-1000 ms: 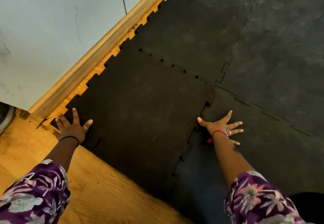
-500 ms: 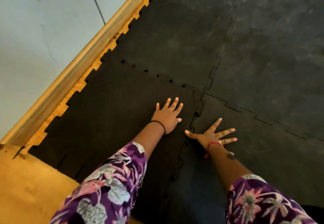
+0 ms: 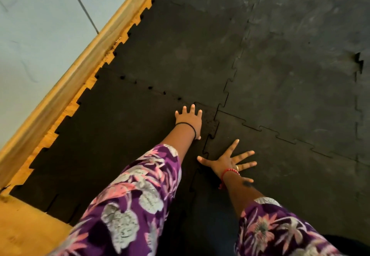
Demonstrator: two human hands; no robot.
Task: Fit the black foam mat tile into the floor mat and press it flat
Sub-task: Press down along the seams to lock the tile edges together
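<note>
The black foam mat tile (image 3: 112,135) lies at the near left, its toothed edges meeting the floor mat (image 3: 290,65) along the far and right seams. Small gaps show along the far seam. My left hand (image 3: 189,120) lies flat, fingers spread, on the tile's far right corner beside the junction of the seams. My right hand (image 3: 230,162) lies flat with fingers splayed on the neighbouring mat tile (image 3: 290,175), just right of the side seam. Neither hand holds anything.
A wooden skirting board (image 3: 80,63) runs diagonally along the pale wall (image 3: 36,25) at the left. Bare wooden floor (image 3: 26,229) shows at the near left. A lifted seam notch (image 3: 359,63) sits in the mat at the far right.
My left hand crossed from the tile's near left corner to its far right corner, then slid further toward the seam junction. My right hand stayed flat beside the side seam.
</note>
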